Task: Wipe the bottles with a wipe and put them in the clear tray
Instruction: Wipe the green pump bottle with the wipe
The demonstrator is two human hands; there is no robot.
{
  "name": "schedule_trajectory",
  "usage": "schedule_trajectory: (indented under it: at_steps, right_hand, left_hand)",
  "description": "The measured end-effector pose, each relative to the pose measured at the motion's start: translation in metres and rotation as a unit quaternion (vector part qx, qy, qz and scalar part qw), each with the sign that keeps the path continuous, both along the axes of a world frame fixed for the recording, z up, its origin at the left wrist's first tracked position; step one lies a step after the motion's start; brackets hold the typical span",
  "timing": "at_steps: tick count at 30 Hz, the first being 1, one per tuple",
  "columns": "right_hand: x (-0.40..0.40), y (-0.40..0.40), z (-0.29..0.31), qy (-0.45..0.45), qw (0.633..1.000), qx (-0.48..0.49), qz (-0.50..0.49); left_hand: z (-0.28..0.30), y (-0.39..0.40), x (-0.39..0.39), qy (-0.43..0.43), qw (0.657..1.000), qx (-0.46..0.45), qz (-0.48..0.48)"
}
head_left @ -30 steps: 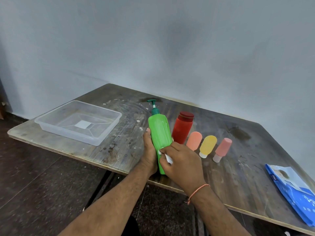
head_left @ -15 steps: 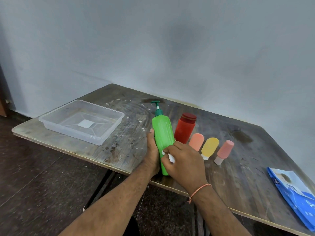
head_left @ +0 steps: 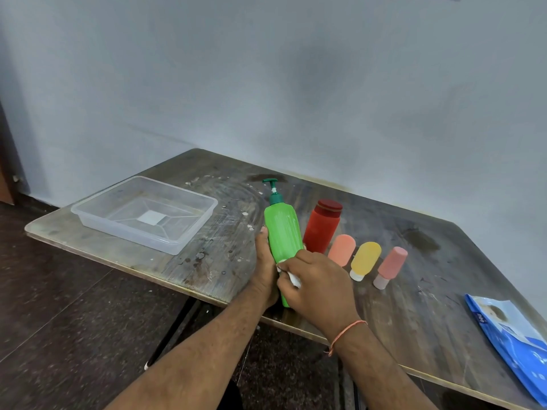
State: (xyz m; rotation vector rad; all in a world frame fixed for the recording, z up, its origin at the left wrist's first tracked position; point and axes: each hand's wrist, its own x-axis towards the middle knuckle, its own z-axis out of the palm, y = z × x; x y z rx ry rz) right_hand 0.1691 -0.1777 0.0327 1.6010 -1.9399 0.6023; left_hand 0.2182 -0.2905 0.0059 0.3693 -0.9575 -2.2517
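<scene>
A green pump bottle [head_left: 282, 232] stands upright near the table's front edge. My left hand [head_left: 265, 270] grips its lower left side. My right hand [head_left: 316, 284] holds a small white wipe [head_left: 291, 278] pressed against the bottle's lower front. Behind and to the right stand a red bottle [head_left: 322, 226], an orange tube [head_left: 342, 250], a yellow tube [head_left: 365, 260] and a pink tube [head_left: 390, 266]. The clear tray [head_left: 189, 232] sits to the left with nothing in it but a white label on its bottom.
A blue wipes packet [head_left: 515, 341] lies at the table's front right corner. The worn wooden table [head_left: 429, 306] ends just below my hands, over a dark floor. A plain wall rises close behind the table.
My right hand with the wipe has slid a little down the green bottle's front. The left hand keeps its grip and the bottle stays where it was.
</scene>
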Motion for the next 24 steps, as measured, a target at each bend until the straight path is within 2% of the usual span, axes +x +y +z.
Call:
schedule_trajectory:
  at_steps: [5,9,14,19,24]
  right_hand:
    - [-0.006,-0.003,0.003,-0.011,0.998,-0.047,-0.032]
    - [-0.003,0.000,-0.001,-0.018,1.000,-0.017,-0.007]
    - [-0.008,-0.002,0.005,-0.030,0.998,-0.047,-0.030]
    - [-0.005,0.001,0.000,-0.031,0.999,-0.018,-0.005]
    - [-0.013,-0.001,0.003,-0.054,0.996,-0.055,-0.036]
  left_hand:
    - [0.000,0.000,-0.001,0.000,1.000,0.001,0.012]
    - [-0.001,0.000,0.000,-0.009,1.000,-0.003,0.008]
    - [0.000,0.001,-0.003,0.000,1.000,0.004,0.017]
    - [0.001,0.002,0.000,-0.010,1.000,-0.005,0.016]
    - [0.002,0.002,-0.002,-0.005,1.000,-0.003,0.027]
